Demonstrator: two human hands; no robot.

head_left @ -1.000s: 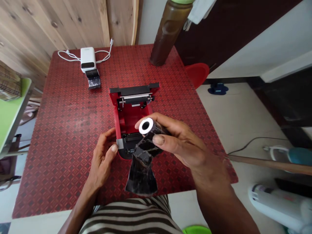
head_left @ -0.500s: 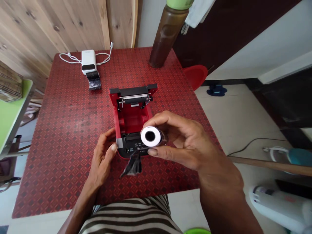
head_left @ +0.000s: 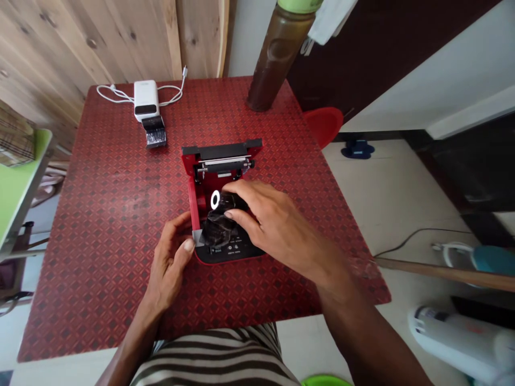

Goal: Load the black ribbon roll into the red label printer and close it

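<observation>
A red and black printer-like device (head_left: 231, 251) lies on the patterned red table, its lid (head_left: 222, 150) raised at the back. My right hand (head_left: 261, 214) pinches a dark roll (head_left: 230, 201) with a white end ring, lying crosswise in the device's red compartment. Dark crumpled film (head_left: 217, 229) hangs from the roll over the black front panel. At the device's left front corner, my left hand (head_left: 173, 257) grips the edge, thumb on the near side and fingers curled along the left wall.
A white power bank (head_left: 146, 99) with a cable and a small dark strip (head_left: 154, 132) lies at the table's back left. A tall brown bottle (head_left: 277, 56) with a green lid stands at the back right. Beyond the table's right edge is a red stool (head_left: 326, 126).
My right hand has moved forward and left, lowering the roll from above the front panel into the compartment and turning it sideways. My left hand has stayed at the corner.
</observation>
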